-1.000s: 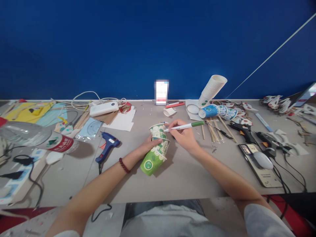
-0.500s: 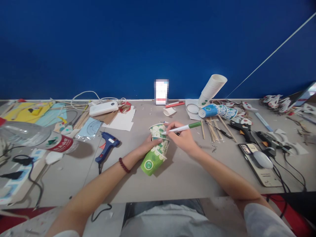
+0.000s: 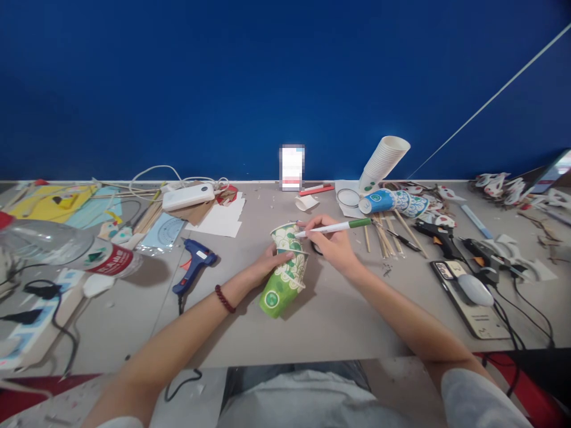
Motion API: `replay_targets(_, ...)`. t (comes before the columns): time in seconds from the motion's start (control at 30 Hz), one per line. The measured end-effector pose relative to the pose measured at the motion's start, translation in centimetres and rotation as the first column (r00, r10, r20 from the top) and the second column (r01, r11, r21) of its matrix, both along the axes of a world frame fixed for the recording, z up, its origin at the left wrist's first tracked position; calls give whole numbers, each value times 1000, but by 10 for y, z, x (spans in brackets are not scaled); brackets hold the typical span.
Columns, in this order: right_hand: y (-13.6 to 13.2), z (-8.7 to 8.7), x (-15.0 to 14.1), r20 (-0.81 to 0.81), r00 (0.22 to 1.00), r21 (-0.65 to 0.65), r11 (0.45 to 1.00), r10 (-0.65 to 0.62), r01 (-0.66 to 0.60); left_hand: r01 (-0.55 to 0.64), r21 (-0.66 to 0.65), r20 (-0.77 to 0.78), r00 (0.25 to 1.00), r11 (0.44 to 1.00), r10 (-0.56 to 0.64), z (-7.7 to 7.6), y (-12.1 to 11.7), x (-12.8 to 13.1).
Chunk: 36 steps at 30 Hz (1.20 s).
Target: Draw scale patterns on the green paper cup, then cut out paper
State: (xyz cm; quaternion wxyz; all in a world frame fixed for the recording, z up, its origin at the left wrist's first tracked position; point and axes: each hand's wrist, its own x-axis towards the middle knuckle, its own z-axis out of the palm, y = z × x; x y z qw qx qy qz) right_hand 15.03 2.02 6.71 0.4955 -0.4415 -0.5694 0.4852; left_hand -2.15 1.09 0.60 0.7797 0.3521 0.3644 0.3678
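Note:
My left hand (image 3: 270, 263) is wrapped round a tilted stack of green-and-white patterned paper cups (image 3: 284, 285), its thumb across the upper part. The green base of the stack points down toward me, and the rims are at the far end. In my right hand (image 3: 332, 241) is a white marker pen (image 3: 332, 228) with a green end that points right. The pen's tip is at the upper cup's side, by the rim; whether it touches, I cannot tell. A red bead bracelet circles my left wrist.
Left of the cups lie a blue glue gun (image 3: 194, 266), a large plastic bottle (image 3: 71, 248) and a power strip (image 3: 49, 321). A stack of white cups (image 3: 384, 163), blue cups (image 3: 392, 201), wooden sticks (image 3: 384, 238), a phone (image 3: 468, 303) and a mouse (image 3: 475, 289) are to the right.
The cup stack has turned slightly, its green base swinging a little to the right. My right hand and the pen have shifted slightly right.

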Motion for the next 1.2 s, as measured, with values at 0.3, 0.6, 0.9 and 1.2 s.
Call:
replay_targets(0.3, 1, 1, 0, 1, 999, -25, 999, -40, 40, -13, -23, 99, 995, 1000, 15, -5, 4, -2)
replay_targets(0.6, 4, -1, 1, 41, 996, -30, 996, -82, 84, -19, -23, 81, 997, 1000, 20, -3, 3, -3)
replay_targets(0.9, 2, -3, 1, 85, 995, -43, 997, -59, 63, -18, -28, 63, 998, 999, 19, -8, 4, -4)
replay_targets(1.2, -1, 2, -2, 117, 992, -31, 998, -49, 53, -19, -20, 81, 997, 1000, 21, -10, 5, -4)
